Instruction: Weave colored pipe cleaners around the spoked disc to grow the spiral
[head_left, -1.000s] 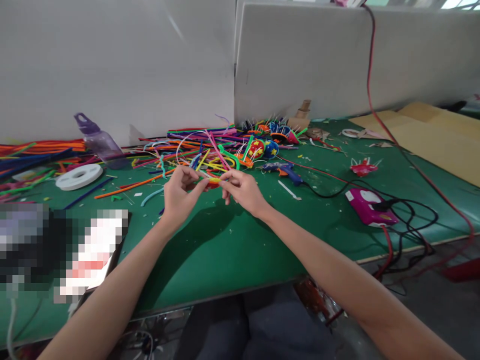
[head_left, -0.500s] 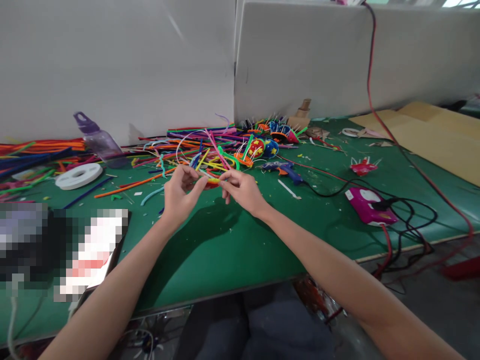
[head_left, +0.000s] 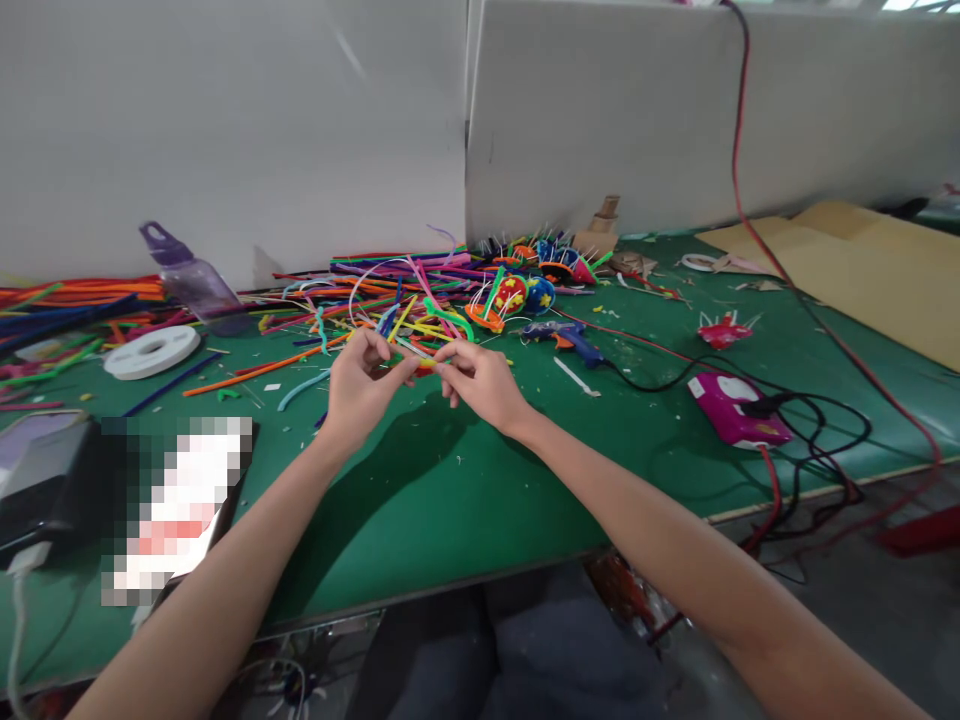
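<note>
My left hand and my right hand meet above the green table, both pinching a small yellow and orange pipe-cleaner piece stretched between their fingertips. Thin white strands stick out of it near my left fingers. Just behind the hands lies a heap of coloured pipe cleaners. Several small coloured balls with white spikes lie at the heap's right end.
A blue glue gun and a pink power strip with black cables lie to the right. A purple bottle and a white tape reel sit at left, a phone at the near left. Cardboard covers the far right.
The hands have barely shifted; both keep their pinch on the small piece. The view has tilted slightly, showing more of the phone at left.
</note>
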